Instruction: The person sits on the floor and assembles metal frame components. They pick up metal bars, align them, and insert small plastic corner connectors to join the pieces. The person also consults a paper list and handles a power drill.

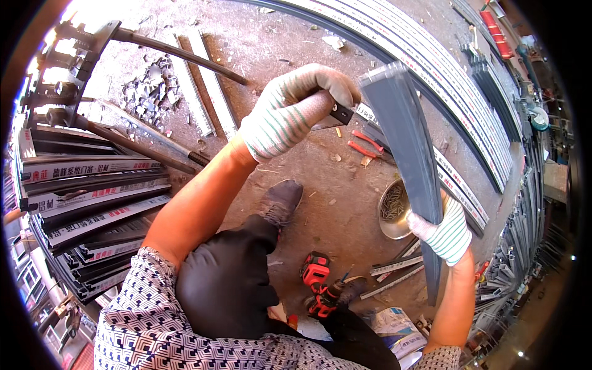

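My left hand (290, 111), in a white knit glove with green stripes, is closed in a pinch on a small black bracket-like piece (341, 113) with a hole in it. My right hand (445, 231), gloved alike, grips a long dark grey metal profile (404, 135) by its lower part; the profile stands tilted, its top end close to the left fingers but apart from them. Beside the right hand, a metal bowl (386, 229) holds many screws. Red-handled pliers (367, 145) lie behind the profile. On the near side, between my legs, is a red and black cordless drill (320, 283).
Profile stacks lie at left (98, 179) and far right (444, 80). A metal rack (80, 68) with long bars juts in at upper left, near a scrap pile (151, 86) and two loose strips (203, 80). Short profile pieces (398, 268) lie near the bowl.
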Available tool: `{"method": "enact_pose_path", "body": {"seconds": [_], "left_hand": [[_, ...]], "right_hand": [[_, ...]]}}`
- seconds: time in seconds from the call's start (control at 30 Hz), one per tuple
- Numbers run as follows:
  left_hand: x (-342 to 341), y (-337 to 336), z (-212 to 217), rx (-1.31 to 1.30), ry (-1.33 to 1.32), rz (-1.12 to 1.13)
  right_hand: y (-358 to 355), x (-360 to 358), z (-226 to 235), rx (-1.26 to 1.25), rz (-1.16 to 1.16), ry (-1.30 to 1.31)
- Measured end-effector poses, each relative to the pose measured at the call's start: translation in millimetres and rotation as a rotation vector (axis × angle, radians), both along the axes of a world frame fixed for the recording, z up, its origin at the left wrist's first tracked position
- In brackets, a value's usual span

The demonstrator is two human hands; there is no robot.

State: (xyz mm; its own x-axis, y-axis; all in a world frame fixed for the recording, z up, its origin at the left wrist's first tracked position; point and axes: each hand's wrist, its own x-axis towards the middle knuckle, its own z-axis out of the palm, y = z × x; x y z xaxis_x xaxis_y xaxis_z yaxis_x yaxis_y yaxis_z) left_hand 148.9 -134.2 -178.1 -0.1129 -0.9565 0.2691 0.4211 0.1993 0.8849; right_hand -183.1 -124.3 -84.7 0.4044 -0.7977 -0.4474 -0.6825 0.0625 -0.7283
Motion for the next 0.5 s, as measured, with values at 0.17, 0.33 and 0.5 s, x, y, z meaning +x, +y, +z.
{"method": "enact_pose_path", "body": {"seconds": [0.17, 0.33, 0.5], "left_hand": [[-10.5, 3.2, -0.9, -0.081, -0.157, -0.002], [-14.9, 6.9, -2.1, -0.103, -0.238, -0.036], [-20.7, 13.3, 5.8, -0.066, -0.268, -0.043]], "right_hand": [[15.3, -35.2, -21.3, 0.120, -0.111, 0.088], [24.2, -45.4, -38.2, 0.041, -0.108, 0.178], [33.5, -51.8, -43.0, 0.041, -0.124, 0.171]]}}
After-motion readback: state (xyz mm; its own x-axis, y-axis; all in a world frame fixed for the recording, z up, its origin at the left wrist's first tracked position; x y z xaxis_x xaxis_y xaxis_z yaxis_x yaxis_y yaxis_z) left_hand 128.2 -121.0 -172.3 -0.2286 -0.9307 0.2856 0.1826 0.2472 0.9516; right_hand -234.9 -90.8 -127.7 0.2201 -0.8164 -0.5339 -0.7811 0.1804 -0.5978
